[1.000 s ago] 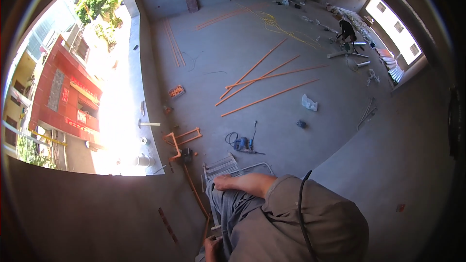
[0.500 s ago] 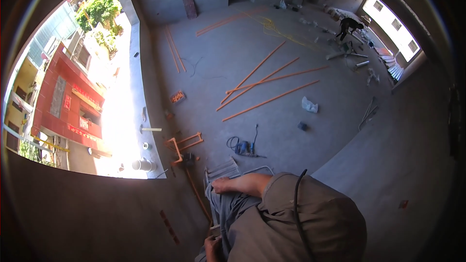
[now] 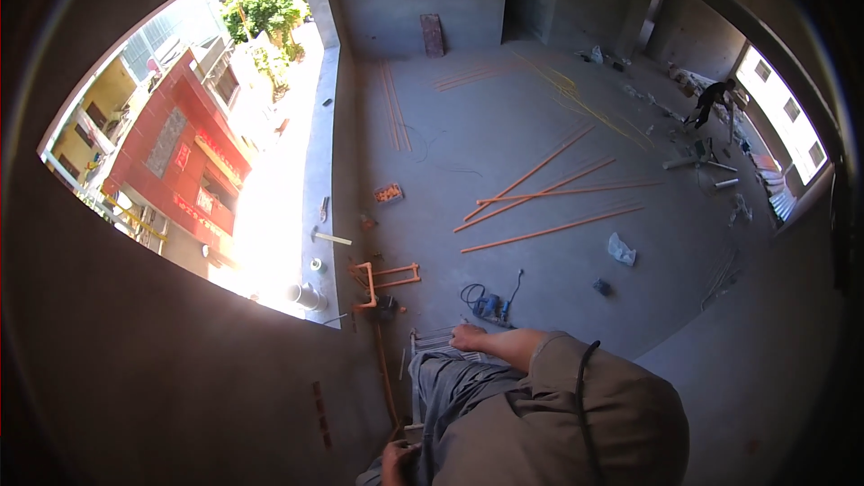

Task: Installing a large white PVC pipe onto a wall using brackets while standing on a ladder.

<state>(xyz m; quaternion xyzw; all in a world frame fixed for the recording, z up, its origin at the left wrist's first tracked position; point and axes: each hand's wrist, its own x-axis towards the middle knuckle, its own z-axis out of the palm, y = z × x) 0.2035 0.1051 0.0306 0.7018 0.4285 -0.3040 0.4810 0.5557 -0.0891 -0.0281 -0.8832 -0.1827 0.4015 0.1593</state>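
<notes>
My right hand (image 3: pixel 468 337) is closed in a fist beyond my grey trousers (image 3: pixel 459 387), at the edge of a slatted metal step (image 3: pixel 430 340). A tiny piece seems to stick out past its fingers, too small to name. My left hand (image 3: pixel 394 461) is lower down by the wall side, fingers curled next to the trousers; what it grips, if anything, is hidden. Just past the right hand, a blue corded power tool (image 3: pixel 490 306) lies on the floor. Left of the step stands an orange pipe frame (image 3: pixel 385 281).
Several long orange pipes (image 3: pixel 540 191) lie across the concrete floor. A box of orange fittings (image 3: pixel 389 193) sits near the window ledge (image 3: pixel 326 207), which bears a hammer (image 3: pixel 333 238) and a white pipe piece (image 3: pixel 306 295). Another person (image 3: pixel 713 103) bends over at the far right.
The whole view has swung, so the room sits further right and lower. My right hand has moved off the trousers, outward toward the power tool. My left hand stays low by the trousers.
</notes>
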